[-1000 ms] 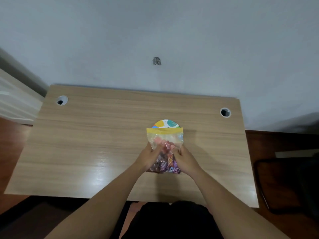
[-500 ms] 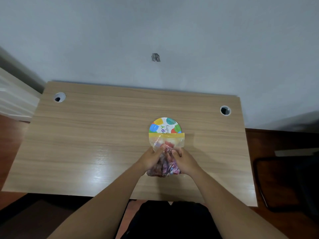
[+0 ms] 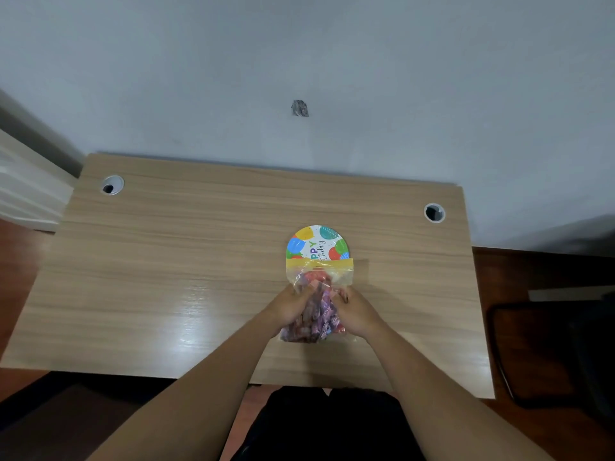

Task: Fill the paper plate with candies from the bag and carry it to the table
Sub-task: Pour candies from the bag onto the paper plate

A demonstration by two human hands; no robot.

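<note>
Pale grey wall behind, and below it our light wood-grain desk [image 3: 199,261] with a cable grommet at each far corner; dark floor on either side. We hold the clear zip-top candy bag [image 3: 316,301] over the near-centre of the desk, its yellow seal strip [image 3: 319,263] at the far end, lying across the near edge of the birthday paper plate [image 3: 317,242]. That plate sits flat on the desk just beyond the bag, its printed face bare — no candy on it yet. Our left hand [image 3: 289,306] is curled around the bag's left side and our right hand [image 3: 354,311] around its right side, fingers bent inward and pressing the film and the wrapped candies [image 3: 317,319] between them; neither hand is spread, and both touch only the bag. We cannot tell whether the seal is parted or closed. Judged step: getting the bag's mouth over the plate to pour. To do it well, we would part the seal fully first, keep the mouth over the plate's middle rather than its near rim, and raise the bag's bottom slowly — a bunched load could come out all at once and scatter over the desk. One hand could shift to steady the light plate.
</note>
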